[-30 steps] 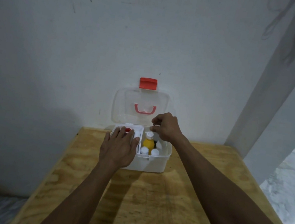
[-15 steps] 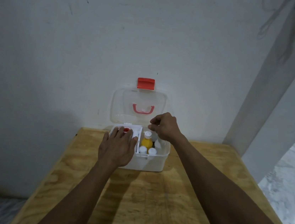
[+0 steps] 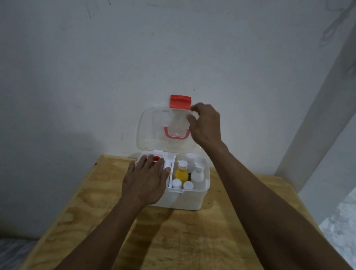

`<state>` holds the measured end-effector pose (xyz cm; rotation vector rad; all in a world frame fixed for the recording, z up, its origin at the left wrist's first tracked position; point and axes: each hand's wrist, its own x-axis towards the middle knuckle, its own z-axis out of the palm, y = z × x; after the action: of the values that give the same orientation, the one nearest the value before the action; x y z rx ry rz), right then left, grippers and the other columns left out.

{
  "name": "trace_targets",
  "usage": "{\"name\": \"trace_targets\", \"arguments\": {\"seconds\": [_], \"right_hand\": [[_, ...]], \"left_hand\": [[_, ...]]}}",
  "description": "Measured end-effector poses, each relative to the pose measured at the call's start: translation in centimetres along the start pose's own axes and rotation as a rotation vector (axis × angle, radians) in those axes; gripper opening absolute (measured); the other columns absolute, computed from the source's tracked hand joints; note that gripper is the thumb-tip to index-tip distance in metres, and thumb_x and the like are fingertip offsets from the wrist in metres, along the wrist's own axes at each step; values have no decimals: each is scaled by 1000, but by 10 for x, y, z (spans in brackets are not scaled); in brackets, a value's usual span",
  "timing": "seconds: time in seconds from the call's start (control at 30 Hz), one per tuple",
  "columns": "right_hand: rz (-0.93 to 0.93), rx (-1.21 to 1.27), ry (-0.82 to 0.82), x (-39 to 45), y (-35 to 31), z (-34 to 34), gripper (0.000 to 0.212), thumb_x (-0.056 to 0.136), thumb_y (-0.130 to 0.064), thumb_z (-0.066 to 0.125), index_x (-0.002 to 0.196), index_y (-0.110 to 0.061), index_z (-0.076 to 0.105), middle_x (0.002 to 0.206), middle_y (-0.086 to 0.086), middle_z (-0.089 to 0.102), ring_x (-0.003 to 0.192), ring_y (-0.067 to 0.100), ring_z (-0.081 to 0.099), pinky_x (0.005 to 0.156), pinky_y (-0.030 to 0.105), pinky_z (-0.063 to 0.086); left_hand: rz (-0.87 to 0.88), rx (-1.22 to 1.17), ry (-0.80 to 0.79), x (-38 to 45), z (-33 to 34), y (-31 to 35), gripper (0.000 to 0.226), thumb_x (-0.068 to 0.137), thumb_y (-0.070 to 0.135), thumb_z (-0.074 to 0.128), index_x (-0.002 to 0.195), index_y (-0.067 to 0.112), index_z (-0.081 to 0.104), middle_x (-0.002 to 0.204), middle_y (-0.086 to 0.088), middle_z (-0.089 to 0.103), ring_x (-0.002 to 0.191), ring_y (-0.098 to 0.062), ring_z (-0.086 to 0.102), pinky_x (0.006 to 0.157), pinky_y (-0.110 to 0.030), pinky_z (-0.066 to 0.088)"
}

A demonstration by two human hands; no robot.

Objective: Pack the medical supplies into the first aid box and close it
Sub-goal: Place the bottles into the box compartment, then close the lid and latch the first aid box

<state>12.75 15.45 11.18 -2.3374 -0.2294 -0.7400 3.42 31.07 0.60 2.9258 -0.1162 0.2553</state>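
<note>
A white first aid box (image 3: 189, 200) stands at the table's far edge against the wall. Its clear lid (image 3: 153, 129) is upright, with a red latch (image 3: 180, 101) on top and a red handle (image 3: 176, 133). Inside the right half stand a yellow bottle (image 3: 181, 173), a white bottle (image 3: 198, 173) and several small white-capped containers. My left hand (image 3: 145, 181) lies flat, fingers spread, over the white inner tray (image 3: 167, 157) on the left, beside a red cap (image 3: 155, 158). My right hand (image 3: 206, 125) is raised at the lid's upper right edge, fingers curled and apart, holding nothing.
The plywood table (image 3: 181, 243) stretches toward me from the box. A white wall rises right behind the lid. A white pillar (image 3: 337, 105) stands at the right, with pale floor (image 3: 350, 219) beyond the table's right edge.
My right hand has risen from inside the box's right half up to the lid's top right edge, uncovering the white bottle. My left hand has stayed on the tray.
</note>
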Motion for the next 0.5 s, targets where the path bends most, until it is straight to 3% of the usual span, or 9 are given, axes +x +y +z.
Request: {"name": "trace_targets", "arguments": {"seconds": [0.1,0.3,0.5], "right_hand": [[22,-57,-5,18,-7,4,31,93,-22,64,121,-11,57,121,12,60,113,28,55,93,38,47],[182,44,-113,38,-7,14,29,93,-26,59,118,-18,47,107,10,67,95,30,63,87,51,53],[228,191,-108,38,-6,4,32,95,-36,58,123,-20,53,113,5,69,107,28,62,97,50,46]], "left_hand": [[5,1,12,0,0,0,58,101,50,13,151,26,30,162,-3,25,151,-24,16,120,-50,13],[18,-1,28,1,1,-1,58,100,50,13,150,26,32,161,-4,28,150,-24,19,120,-50,14],[16,10,37,-1,-2,2,55,101,48,17,149,25,33,160,-4,30,149,-25,22,119,-47,15]]}}
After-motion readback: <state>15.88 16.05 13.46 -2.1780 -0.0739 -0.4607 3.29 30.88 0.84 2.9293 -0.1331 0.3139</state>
